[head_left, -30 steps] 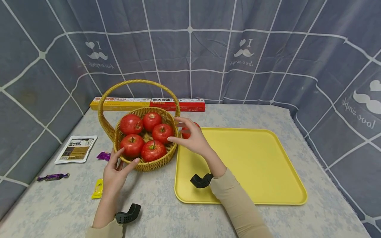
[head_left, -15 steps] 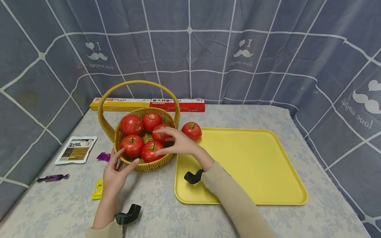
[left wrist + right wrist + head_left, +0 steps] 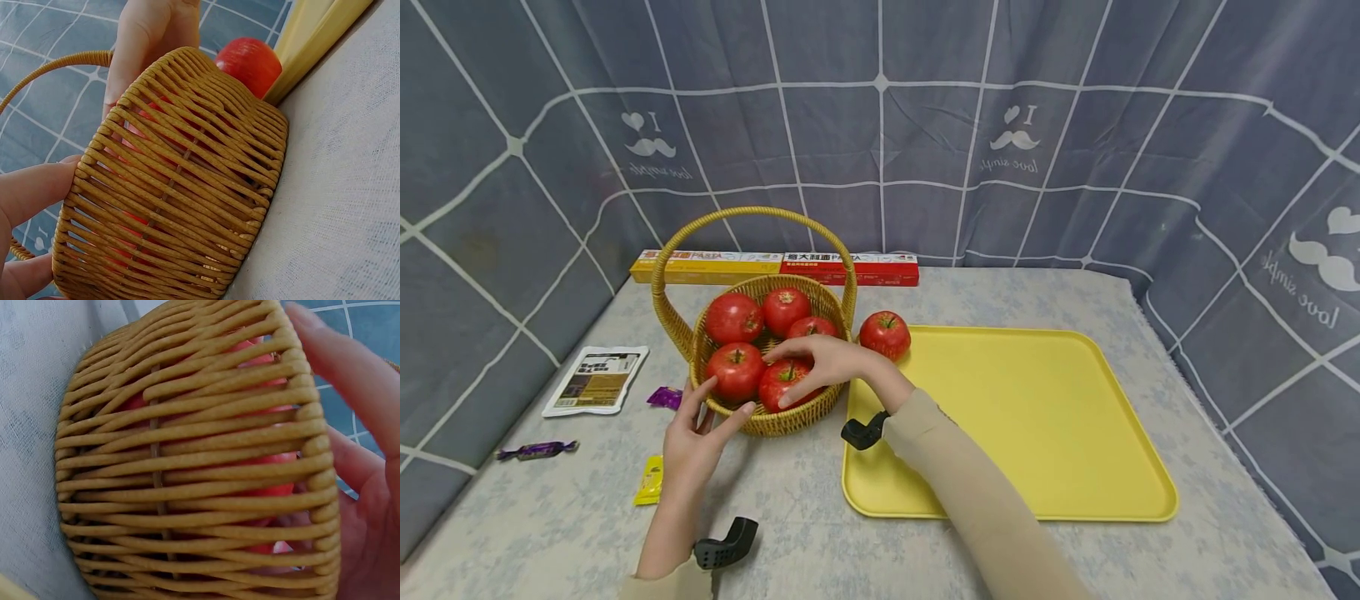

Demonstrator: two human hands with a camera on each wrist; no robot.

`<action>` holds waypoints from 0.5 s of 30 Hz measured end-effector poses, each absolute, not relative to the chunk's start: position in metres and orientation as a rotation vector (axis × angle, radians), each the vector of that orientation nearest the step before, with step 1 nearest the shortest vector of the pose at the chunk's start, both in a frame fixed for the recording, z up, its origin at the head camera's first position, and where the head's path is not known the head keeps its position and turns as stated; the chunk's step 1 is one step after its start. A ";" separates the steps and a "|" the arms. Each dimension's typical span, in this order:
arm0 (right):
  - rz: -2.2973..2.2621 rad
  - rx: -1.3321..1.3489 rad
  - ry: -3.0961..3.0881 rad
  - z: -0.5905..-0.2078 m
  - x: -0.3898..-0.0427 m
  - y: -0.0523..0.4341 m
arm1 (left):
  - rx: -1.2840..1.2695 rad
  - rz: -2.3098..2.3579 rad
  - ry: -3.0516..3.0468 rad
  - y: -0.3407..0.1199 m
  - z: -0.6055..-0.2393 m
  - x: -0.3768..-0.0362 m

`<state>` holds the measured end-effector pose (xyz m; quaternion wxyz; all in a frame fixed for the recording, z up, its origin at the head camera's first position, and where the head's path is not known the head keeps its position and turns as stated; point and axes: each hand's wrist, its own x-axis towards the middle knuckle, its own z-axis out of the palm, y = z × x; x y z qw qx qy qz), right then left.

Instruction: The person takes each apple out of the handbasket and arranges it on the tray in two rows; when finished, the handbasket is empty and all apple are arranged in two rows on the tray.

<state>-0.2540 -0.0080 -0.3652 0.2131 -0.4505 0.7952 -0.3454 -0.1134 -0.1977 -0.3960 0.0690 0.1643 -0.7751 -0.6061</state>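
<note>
A woven basket (image 3: 790, 421) (image 3: 187, 200) (image 3: 187, 456) with a tall hoop handle holds several red apples. My right hand (image 3: 784, 377) reaches into it from the right. Its fingers (image 3: 350, 369) and thumb lie on either side of the front right apple (image 3: 781, 379), cupping it. My left hand (image 3: 722, 398) rests against the basket's front left wall, thumb and straight fingers (image 3: 31, 187) touching the weave. Another red apple (image 3: 884, 333) (image 3: 250, 59) sits on the far left corner of the yellow tray (image 3: 1037, 417) (image 3: 312, 31), just right of the basket.
Two long pasta boxes (image 3: 775, 267) lie along the back edge by the grey curtain. Left of the basket are a white packet (image 3: 597, 379), two purple sweets (image 3: 664, 396) (image 3: 538, 450) and a yellow sachet (image 3: 650, 481).
My right hand moved left from beside the apple on the tray, went over the basket rim and came down onto the front right apple. My left hand stayed on the basket.
</note>
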 end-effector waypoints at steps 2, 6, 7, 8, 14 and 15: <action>-0.919 -1.241 2.238 -0.366 -0.253 -0.010 | 0.491 -1.826 -2.333 -0.198 -0.396 -0.113; -0.868 -1.254 2.319 -0.368 -0.250 -0.012 | 0.480 -1.821 -2.330 -0.197 -0.395 -0.114; -0.862 -1.261 2.337 -0.369 -0.249 -0.012 | 0.480 -1.820 -2.331 -0.197 -0.395 -0.114; -0.859 -1.266 2.353 -0.369 -0.248 -0.012 | 0.479 -1.819 -2.330 -0.197 -0.395 -0.114; -0.983 -1.273 2.374 -0.370 -0.243 -0.009 | 0.474 -1.794 -2.330 -0.197 -0.397 -0.115; -1.027 -1.270 2.371 -0.370 -0.243 -0.007 | 0.475 -1.787 -2.331 -0.197 -0.397 -0.115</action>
